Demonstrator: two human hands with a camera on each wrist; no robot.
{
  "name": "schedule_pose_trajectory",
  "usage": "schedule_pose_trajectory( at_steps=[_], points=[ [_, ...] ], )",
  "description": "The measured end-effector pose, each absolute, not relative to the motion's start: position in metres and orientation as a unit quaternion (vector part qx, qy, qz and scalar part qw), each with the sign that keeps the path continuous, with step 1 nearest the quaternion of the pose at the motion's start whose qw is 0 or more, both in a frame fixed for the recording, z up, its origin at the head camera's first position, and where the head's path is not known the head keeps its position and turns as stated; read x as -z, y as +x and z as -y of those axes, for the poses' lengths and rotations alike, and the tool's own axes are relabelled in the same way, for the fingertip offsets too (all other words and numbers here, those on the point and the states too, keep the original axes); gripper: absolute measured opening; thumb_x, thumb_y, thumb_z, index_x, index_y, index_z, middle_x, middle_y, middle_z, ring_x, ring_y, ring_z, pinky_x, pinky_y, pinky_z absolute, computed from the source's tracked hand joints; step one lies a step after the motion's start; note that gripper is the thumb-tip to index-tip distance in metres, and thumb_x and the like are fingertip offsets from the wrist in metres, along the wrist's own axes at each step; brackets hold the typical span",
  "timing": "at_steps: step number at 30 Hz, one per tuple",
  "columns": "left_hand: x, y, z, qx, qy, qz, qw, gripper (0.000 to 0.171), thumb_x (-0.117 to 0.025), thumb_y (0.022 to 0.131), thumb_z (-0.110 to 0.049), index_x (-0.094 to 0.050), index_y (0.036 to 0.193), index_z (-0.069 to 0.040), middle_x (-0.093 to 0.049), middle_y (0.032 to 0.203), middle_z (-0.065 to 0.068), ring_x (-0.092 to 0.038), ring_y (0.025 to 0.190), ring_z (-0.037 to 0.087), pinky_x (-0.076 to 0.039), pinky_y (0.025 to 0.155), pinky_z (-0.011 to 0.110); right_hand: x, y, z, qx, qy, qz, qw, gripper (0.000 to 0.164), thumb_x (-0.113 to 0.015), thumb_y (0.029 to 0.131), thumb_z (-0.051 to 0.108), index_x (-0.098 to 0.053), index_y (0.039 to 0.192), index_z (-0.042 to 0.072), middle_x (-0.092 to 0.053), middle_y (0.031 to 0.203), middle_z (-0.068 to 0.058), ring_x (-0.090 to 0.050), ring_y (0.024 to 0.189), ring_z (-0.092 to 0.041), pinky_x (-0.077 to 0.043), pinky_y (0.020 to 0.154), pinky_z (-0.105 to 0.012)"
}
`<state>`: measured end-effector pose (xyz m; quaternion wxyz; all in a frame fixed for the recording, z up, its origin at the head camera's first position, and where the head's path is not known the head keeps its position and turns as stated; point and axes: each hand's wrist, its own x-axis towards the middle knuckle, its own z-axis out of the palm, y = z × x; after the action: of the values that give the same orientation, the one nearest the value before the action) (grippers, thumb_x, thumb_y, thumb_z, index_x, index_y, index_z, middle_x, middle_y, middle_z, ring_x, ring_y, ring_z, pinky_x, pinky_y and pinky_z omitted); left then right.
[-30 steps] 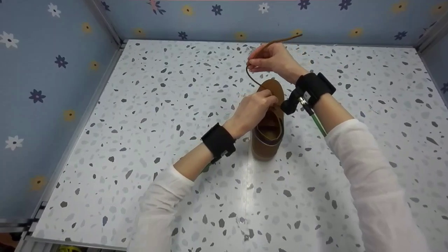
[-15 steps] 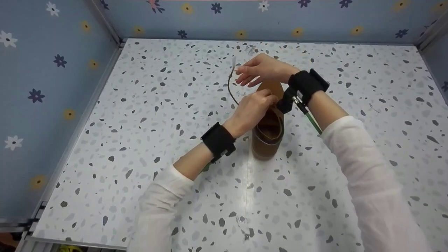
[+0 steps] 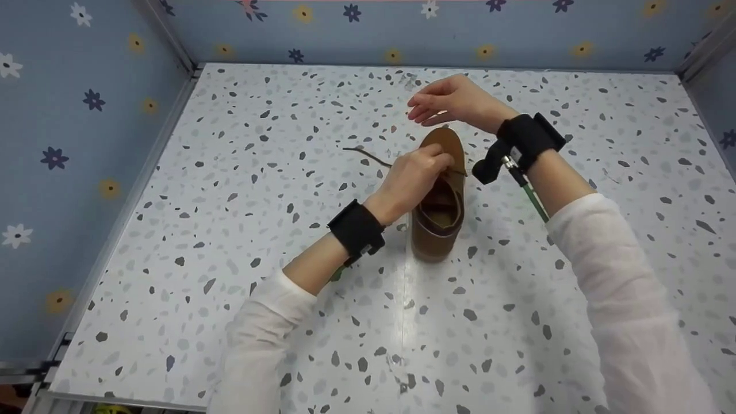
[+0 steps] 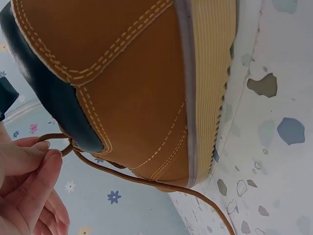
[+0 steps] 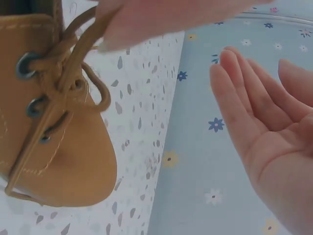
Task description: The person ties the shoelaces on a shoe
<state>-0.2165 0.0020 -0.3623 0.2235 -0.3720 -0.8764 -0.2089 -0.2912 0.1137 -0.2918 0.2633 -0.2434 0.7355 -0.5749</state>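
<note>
A tan leather lace-up shoe [image 3: 435, 244] with a dark collar stands on the table, toe pointing away from me. My left hand [image 3: 411, 178] is over its lacing and pinches a loop of brown shoelace [image 4: 53, 135] between thumb and finger. From there one lace end [image 3: 368, 155] runs out past the shoe's left side. In the right wrist view, crossed lace and a small loop [image 5: 103, 98] show above the metal eyelets [image 5: 35, 106]. My right hand [image 3: 451, 103] hovers beyond the toe, fingers loosely extended, with nothing in them.
The speckled white table [image 3: 259, 322] extends all around the shoe. Blue flowered panels [image 3: 368, 34] border it at the back and sides. A black strap with a camera [image 3: 489, 164] juts from the right wrist beside the shoe.
The right hand carried the lace end over to the left, let it go, then drew back up and to the right. The lace end dropped leftward. The left hand kept its pinch.
</note>
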Motion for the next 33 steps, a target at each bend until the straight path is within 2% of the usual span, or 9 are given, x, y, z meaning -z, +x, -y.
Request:
schedule_pose_trajectory(
  at_steps=[6,16,21,25,28,33],
  points=[
    [0.363,-0.217,-0.001,0.217,-0.374,0.872,0.229,0.013,-0.042,0.074,-0.008,-0.055,0.074,-0.012,-0.042,0.067,-0.003,-0.042,0.061,0.006,-0.032,0.052,0.014,0.296,-0.289,-0.130,0.611,-0.240,-0.722,0.216,0.025,-0.045,0.071,0.012,-0.047,0.090,-0.004,-0.044,0.085,-0.022,-0.042,0.078,-0.029,-0.032,0.067,-0.034],
    [0.364,-0.219,-0.003,0.218,-0.364,0.876,0.229,0.012,-0.043,0.074,-0.010,-0.055,0.074,-0.011,-0.041,0.066,-0.004,-0.041,0.059,0.005,-0.031,0.052,0.012,0.305,-0.272,-0.152,0.588,-0.238,-0.751,0.184,0.023,-0.046,0.071,0.010,-0.047,0.088,-0.006,-0.046,0.081,-0.023,-0.043,0.075,-0.029,-0.033,0.064,-0.035],
    [0.365,-0.220,-0.004,0.228,-0.358,0.873,0.240,0.009,-0.044,0.073,-0.013,-0.053,0.072,-0.011,-0.040,0.064,-0.005,-0.041,0.056,0.005,-0.030,0.049,0.012,0.310,-0.264,-0.162,0.568,-0.234,-0.772,0.165,0.025,-0.046,0.071,0.010,-0.046,0.088,-0.008,-0.047,0.078,-0.023,-0.044,0.071,-0.028,-0.036,0.060,-0.031],
    [0.365,-0.220,-0.003,0.235,-0.351,0.875,0.236,0.006,-0.044,0.073,-0.014,-0.050,0.073,-0.011,-0.041,0.066,-0.005,-0.041,0.057,0.005,-0.030,0.050,0.012,0.314,-0.257,-0.168,0.525,-0.231,-0.806,0.148,0.024,-0.047,0.071,0.013,-0.049,0.087,-0.004,-0.048,0.073,-0.020,-0.045,0.062,-0.023,-0.038,0.052,-0.026],
    [0.364,-0.220,-0.003,0.240,-0.347,0.876,0.233,0.004,-0.046,0.072,-0.013,-0.048,0.074,-0.011,-0.042,0.068,-0.005,-0.042,0.059,0.005,-0.031,0.051,0.012,0.315,-0.252,-0.169,0.491,-0.241,-0.824,0.147,0.022,-0.048,0.071,0.015,-0.051,0.086,-0.001,-0.049,0.072,-0.017,-0.045,0.057,-0.021,-0.038,0.049,-0.027],
    [0.364,-0.221,-0.003,0.246,-0.345,0.874,0.237,0.005,-0.047,0.071,-0.014,-0.048,0.075,-0.011,-0.043,0.070,-0.004,-0.043,0.061,0.006,-0.031,0.052,0.012,0.314,-0.244,-0.168,0.455,-0.289,-0.824,0.175,0.020,-0.048,0.070,0.013,-0.051,0.086,0.001,-0.050,0.075,-0.016,-0.047,0.059,-0.021,-0.038,0.051,-0.029]
  ],
)
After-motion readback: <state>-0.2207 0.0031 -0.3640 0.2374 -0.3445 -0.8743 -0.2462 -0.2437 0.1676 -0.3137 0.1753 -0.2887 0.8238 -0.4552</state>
